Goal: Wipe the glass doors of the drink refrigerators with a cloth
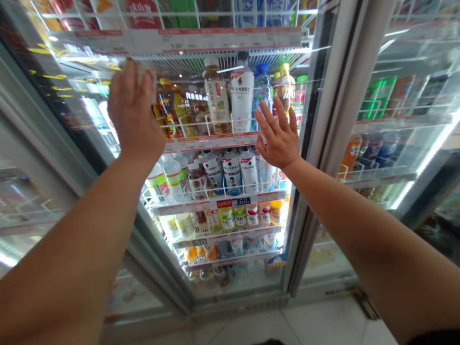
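My left hand (134, 112) is raised at the glass door (247, 282) of a lit drinks fridge, its fingers close together and blurred. A pale, blurred edge shows beside those fingers; what it is I cannot make out. Further right, my right hand (280, 136) has its fingers spread, palm towards the glass, and seems to lie flat on it. Behind the glass, near the right fingers, stand a blue-capped bottle (263, 79) and a white-labelled bottle (242, 98). A brown drink bottle (216, 93) stands between the two hands.
Several wire shelves carry bottles, with a price strip (215, 142) along the front. A metal door frame (323, 120) runs down the right side, beside another fridge section with bottles (381, 98). Pale floor tiles (258, 326) lie below.
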### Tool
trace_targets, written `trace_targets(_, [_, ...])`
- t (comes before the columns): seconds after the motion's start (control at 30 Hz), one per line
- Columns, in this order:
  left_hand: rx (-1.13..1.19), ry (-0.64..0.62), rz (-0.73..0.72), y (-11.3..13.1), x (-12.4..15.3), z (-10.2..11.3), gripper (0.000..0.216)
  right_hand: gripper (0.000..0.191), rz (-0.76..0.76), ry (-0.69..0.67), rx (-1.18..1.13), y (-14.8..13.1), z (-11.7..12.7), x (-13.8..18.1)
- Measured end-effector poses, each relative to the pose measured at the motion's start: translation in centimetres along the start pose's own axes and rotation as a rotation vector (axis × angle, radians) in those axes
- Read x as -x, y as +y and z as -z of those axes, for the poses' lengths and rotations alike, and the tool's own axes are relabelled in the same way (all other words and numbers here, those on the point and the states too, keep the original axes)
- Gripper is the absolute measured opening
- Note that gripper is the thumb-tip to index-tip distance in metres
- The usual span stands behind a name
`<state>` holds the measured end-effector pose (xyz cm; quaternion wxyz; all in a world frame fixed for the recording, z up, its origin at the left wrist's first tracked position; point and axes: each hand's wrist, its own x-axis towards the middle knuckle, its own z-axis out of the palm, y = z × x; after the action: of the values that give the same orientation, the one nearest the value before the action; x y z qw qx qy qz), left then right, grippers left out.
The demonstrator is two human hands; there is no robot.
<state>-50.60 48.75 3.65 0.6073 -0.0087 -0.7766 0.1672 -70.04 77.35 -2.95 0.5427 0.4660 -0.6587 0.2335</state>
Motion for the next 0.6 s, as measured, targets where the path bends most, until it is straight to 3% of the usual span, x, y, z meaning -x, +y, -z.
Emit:
trace_targets(0.1, [0.029, 0.014, 0.031, 2.1, 2.2, -0.4, 0.063, 0.063, -0.002, -0.018, 0.040, -0.1, 0.2, 0.0])
trace_targets(0.2, [0.074, -0.188, -0.285, 5.3, 4.6, -0.9, 0.053, 0.064, 0.001, -0.041, 0.063, -0.2, 0.4, 0.0])
trace_targets(0.27, [0.070, -0.302, -0.452, 5.5, 5.0, -0.6, 0.051, 0.065, 0.000, -0.043, 0.071, -0.3, 0.5, 0.0])
trace_targets(0.33, [0.031, -0.273, -0.401, 4.1, 4.3, 0.2, 0.048, 0.065, 0.000, -0.043, 0.078, -0.3, 0.5, 0.1])
trace_targets(0.43, [-0.030, -0.082, -0.121, 1.3, 3.3, 1.2, 0.052, 0.066, -0.001, -0.048, 0.084, -0.2, 0.4, 0.1])
trace_targets(0.5, [-0.061, -0.004, -0.001, 1.0, 3.8, 1.2, 0.054, 0.065, 0.000, -0.051, 0.087, -0.2, 0.4, 0.0])
trace_targets(0.57, [-0.076, -0.004, -0.022, 1.9, 5.4, 0.7, 0.052, 0.065, 0.000, -0.049, 0.089, -0.2, 0.4, 0.0])
trace_targets(0.6, [-0.076, -0.034, -0.104, 2.6, 6.3, 0.4, 0.050, 0.064, 0.000, -0.048, 0.089, -0.3, 0.4, 0.0])
